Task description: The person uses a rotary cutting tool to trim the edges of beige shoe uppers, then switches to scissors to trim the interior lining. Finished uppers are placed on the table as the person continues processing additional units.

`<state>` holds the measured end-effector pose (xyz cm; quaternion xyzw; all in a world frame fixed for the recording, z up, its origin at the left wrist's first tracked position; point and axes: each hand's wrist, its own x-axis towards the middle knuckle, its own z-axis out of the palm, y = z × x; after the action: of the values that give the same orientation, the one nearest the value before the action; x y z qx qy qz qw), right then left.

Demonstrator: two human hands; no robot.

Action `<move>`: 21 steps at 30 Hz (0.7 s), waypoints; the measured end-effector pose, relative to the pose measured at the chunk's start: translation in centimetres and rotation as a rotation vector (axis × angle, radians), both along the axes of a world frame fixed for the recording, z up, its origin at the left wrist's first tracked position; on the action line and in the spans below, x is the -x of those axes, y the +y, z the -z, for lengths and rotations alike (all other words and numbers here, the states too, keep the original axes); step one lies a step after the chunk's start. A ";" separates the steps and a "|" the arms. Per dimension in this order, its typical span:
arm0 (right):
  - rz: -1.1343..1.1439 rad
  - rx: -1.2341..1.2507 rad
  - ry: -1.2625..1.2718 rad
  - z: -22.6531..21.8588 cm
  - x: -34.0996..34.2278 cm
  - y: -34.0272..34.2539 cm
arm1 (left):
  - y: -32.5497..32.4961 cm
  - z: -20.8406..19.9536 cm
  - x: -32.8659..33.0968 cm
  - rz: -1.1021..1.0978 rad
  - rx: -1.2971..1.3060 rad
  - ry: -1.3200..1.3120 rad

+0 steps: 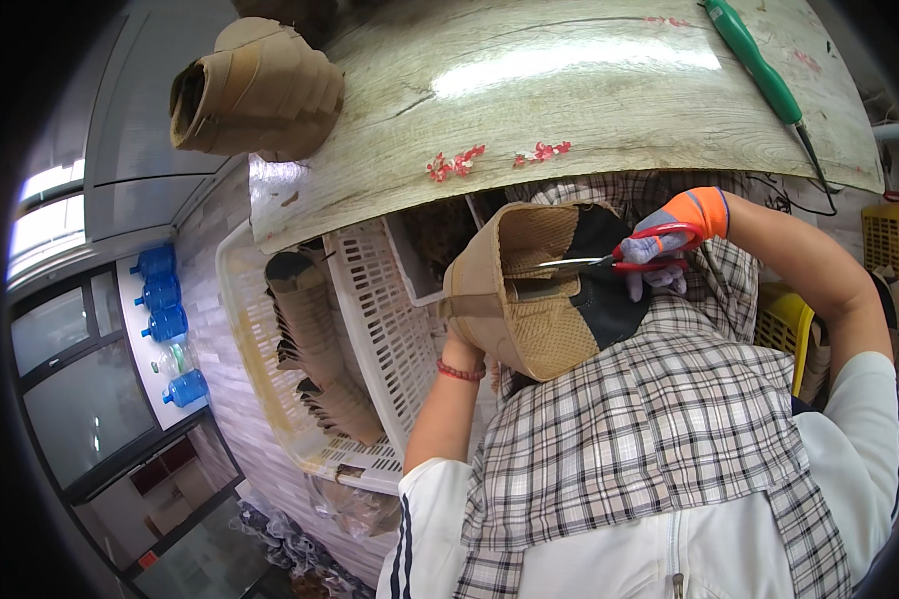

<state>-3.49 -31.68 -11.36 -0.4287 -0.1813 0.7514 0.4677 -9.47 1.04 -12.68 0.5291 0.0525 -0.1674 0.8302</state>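
A tan shoe upper (477,275) with a mesh-like inner side and a black lining part is held up in front of my checked apron. My left hand (462,342), mostly hidden behind its left side, grips it from below; a red bead bracelet is on that wrist. My right hand (669,245), in an orange and grey glove, is closed around the red handles of a pair of scissors (624,258). The metal blades point left into the opening of the upper. Whether they touch the material I cannot tell.
Beyond my hands is a wood-patterned table (390,140) with a nested stack of tan uppers (260,90) and a green-handled tool (754,60) with a cord. White plastic baskets (380,309) with more uppers stand left, a yellow crate (784,324) right. Blue water jugs (165,321) are farther left.
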 end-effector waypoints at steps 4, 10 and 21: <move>0.001 -0.062 -0.034 -0.6 0.2 0.4 | 0.1 0.0 0.1 -0.006 0.001 0.002; 0.012 -0.031 -0.055 -0.4 0.1 0.6 | 0.1 -0.1 0.0 0.004 -0.001 0.005; -0.002 0.010 -0.023 -0.4 -0.3 0.2 | 0.1 0.0 0.2 0.004 -0.004 0.005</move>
<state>-3.23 -31.51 -10.95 -0.4394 -0.1832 0.7479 0.4626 -9.66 1.14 -12.70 0.5302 0.0541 -0.1703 0.8288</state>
